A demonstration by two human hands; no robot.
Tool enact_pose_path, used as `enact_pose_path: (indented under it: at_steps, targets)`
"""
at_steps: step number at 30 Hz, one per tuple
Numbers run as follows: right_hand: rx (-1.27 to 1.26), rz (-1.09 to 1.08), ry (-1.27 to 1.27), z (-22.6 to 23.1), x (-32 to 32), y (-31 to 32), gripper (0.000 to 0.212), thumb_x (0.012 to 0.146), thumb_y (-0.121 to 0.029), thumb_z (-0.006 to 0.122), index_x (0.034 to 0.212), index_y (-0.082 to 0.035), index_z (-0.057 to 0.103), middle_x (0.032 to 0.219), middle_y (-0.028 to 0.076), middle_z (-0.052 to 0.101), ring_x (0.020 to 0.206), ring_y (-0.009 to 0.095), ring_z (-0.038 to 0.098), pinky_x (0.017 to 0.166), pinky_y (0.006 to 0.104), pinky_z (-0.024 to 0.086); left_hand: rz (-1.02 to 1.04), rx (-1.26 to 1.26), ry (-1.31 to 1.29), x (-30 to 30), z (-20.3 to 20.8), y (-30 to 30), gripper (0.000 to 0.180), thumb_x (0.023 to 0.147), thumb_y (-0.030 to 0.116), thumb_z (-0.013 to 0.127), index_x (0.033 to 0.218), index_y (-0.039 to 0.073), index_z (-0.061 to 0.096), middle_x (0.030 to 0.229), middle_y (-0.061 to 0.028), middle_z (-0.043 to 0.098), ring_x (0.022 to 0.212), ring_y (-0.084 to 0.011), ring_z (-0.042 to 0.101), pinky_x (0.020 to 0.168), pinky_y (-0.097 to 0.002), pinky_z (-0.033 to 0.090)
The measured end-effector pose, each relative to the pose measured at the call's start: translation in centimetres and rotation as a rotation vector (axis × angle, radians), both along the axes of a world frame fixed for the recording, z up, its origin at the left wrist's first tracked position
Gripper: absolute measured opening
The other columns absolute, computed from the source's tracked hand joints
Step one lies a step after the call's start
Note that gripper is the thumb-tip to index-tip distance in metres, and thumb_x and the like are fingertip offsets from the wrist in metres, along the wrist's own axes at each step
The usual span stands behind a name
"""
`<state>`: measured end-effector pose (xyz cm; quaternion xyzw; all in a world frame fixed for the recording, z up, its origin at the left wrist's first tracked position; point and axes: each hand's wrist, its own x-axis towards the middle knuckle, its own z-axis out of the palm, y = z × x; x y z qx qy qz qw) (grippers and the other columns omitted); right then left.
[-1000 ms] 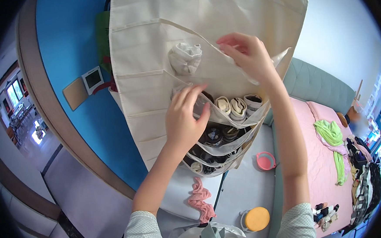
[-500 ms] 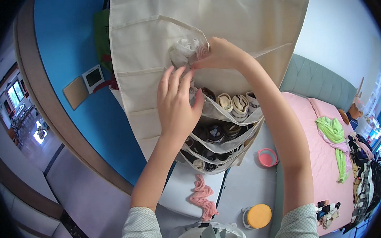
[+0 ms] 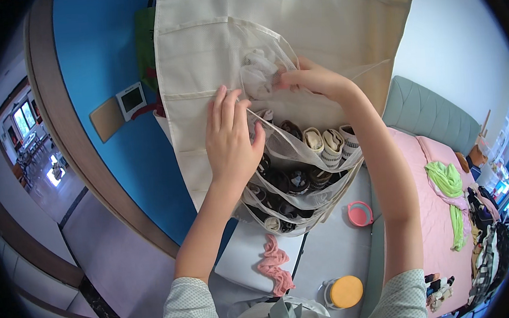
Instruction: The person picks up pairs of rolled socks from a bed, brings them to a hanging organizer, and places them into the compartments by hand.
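A: Entry for right hand [image 3: 315, 80]?
B: Reaches to upper mesh pocket [image 3: 273, 39] of beige hanging organizer [image 3: 195, 63], right beside white cloth bundle [image 3: 259, 80]. Cannot tell grip on bundle: narrow or holding.
A: Place of bundle?
B: Sits inside same pocket, above row of rolled socks [image 3: 313, 139].
A: For left hand [image 3: 231, 134]?
B: Lies against organizer near edge of next pocket [image 3: 285, 144] down; shows wide grip, thumb apart from fingers.

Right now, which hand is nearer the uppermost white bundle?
Right. The right hand is at the right edge of the white bundle; the left hand is apart from it, lower and to the left.
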<state>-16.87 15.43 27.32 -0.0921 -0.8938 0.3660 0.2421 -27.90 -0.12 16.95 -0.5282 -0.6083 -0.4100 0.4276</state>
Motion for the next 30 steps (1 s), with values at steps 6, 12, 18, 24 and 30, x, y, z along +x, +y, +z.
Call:
enact_pose_path:
  at_steps: [6,12,18,24,30]
  targets:
    - [-0.185,-0.073,-0.178,0.3,0.4,0.3,0.028,0.073,-0.026,0.055,0.087,-0.004,0.065,0.096,0.005,0.065,0.076,0.011,0.05,0.064,0.0239,0.039,0.015,-0.004,0.011,-0.5,-0.1,0.5,0.032,0.071,0.006,0.063,0.101,0.004,0.051,0.123,-0.013,0.045,0.121,-0.0349,0.041,0.097,-0.0407,0.039]
    - [-0.122,-0.006,-0.114,1.1,0.7,-0.5,0.031,0.074,-0.03,0.059,0.087,-0.004,0.069,0.093,0.006,0.067,0.077,0.012,0.055,0.064,0.0271,0.043,0.004,0.025,0.026,0.7,1.3,0.4,0.049,0.071,0.007,0.062,0.119,0.008,0.051,0.128,-0.0126,0.042,0.118,-0.0349,0.042,0.098,-0.0432,0.037]
    - [0.489,-0.268,-0.017,2.1,2.0,-1.1,0.027,0.075,-0.024,0.069,0.091,-0.003,0.065,0.068,0.003,0.061,0.063,0.007,0.051,0.056,0.0229,0.041,0.116,-0.053,0.091,0.8,1.0,1.7,0.051,0.075,0.014,0.059,0.125,0.009,0.049,0.135,-0.0108,0.037,0.125,-0.0359,0.033,0.103,-0.0517,0.026]
    - [0.498,-0.443,0.299,2.1,5.0,-1.5,0.029,0.073,-0.029,0.069,0.095,-0.011,0.068,0.076,0.009,0.066,0.07,0.02,0.063,0.065,0.032,0.049,-0.019,0.021,0.047,1.9,0.5,1.4,0.043,0.074,0.011,0.06,0.118,0.009,0.055,0.131,-0.0097,0.043,0.124,-0.0359,0.035,0.102,-0.0486,0.029]
    - [0.619,-0.457,0.577,0.0,7.8,-2.7,0.023,0.077,-0.016,0.064,0.1,-0.01,0.066,0.091,0.009,0.067,0.084,0.02,0.065,0.074,0.0316,0.051,-0.268,0.077,-0.079,4.9,-0.5,-0.1,0.022,0.075,0.004,0.057,0.096,0.006,0.063,0.111,-0.0092,0.057,0.113,-0.032,0.047,0.095,-0.0422,0.037]
